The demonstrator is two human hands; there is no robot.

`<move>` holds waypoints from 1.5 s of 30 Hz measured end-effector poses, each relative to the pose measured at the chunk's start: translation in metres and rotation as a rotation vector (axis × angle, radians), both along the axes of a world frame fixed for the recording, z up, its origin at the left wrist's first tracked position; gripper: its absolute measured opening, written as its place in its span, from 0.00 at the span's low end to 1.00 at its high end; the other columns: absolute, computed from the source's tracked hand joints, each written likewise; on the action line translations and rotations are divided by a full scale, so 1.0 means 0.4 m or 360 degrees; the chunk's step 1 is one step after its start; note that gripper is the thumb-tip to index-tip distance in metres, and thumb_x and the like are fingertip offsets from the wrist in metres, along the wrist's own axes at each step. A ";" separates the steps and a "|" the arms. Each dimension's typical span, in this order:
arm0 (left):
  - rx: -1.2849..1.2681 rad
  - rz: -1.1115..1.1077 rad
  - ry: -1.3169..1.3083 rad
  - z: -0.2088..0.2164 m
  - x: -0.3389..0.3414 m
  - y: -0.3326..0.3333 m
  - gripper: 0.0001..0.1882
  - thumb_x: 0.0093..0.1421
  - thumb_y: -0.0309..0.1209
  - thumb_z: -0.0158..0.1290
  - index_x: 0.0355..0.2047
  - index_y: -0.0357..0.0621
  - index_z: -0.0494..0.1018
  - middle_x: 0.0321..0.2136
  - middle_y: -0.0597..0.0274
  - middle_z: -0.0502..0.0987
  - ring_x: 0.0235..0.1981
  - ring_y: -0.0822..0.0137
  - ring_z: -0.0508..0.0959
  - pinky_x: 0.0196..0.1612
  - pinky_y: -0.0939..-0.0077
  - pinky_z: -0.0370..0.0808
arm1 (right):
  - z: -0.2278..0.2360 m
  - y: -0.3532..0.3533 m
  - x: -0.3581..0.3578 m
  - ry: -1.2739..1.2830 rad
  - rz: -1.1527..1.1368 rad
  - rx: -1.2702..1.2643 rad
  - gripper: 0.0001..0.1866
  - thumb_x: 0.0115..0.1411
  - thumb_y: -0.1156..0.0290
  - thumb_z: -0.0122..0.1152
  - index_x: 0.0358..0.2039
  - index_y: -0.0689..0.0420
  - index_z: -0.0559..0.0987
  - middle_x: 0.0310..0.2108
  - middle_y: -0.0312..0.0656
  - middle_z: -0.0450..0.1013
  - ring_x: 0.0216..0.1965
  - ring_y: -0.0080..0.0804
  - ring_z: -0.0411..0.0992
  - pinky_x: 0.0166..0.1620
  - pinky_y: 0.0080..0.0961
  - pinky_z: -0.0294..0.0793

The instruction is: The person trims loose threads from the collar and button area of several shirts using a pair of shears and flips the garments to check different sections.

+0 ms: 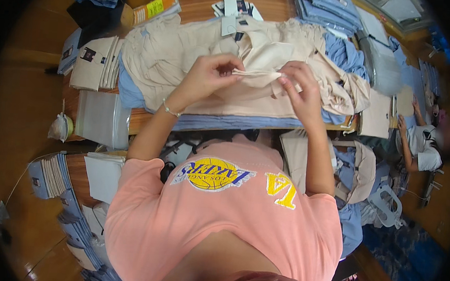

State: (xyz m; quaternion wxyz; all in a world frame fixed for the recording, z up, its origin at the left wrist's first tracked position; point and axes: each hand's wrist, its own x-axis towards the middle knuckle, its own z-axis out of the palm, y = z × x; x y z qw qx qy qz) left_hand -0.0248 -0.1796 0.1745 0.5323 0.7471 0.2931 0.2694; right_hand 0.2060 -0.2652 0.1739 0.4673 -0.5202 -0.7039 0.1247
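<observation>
A beige shirt (263, 84) lies spread across a pile of beige and light blue garments on the table in front of me. Its pale band, perhaps the collar, is stretched between my two hands, just above the pile. My left hand (208, 75) pinches the left end of the band between thumb and fingers, with a bracelet at the wrist. At the other end, my right hand (300, 89) grips the fabric with thumb and bent fingers. A light hang tag (229, 26) and a dark neck label (239, 36) show just beyond the band.
Folded beige shirts (93, 63) and clear plastic sleeves (103, 117) sit at the left. Packed blue shirts (325, 12) are stacked at the far right, with more clear bags (381, 65) beside them. Another person (424, 146) works at the right. Loose garments (351, 170) hang beside me.
</observation>
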 end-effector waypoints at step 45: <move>0.0843 0.0090 0.0234 -0.185 -0.040 -0.105 0.07 0.45 0.33 0.60 0.24 0.46 0.78 0.24 0.70 0.77 0.29 0.68 0.72 0.36 0.75 0.66 | -0.226 -0.147 -0.054 0.0003 -0.0115 -0.0161 0.06 0.44 0.74 0.64 0.24 0.59 0.77 0.27 0.39 0.72 0.33 0.37 0.67 0.39 0.30 0.65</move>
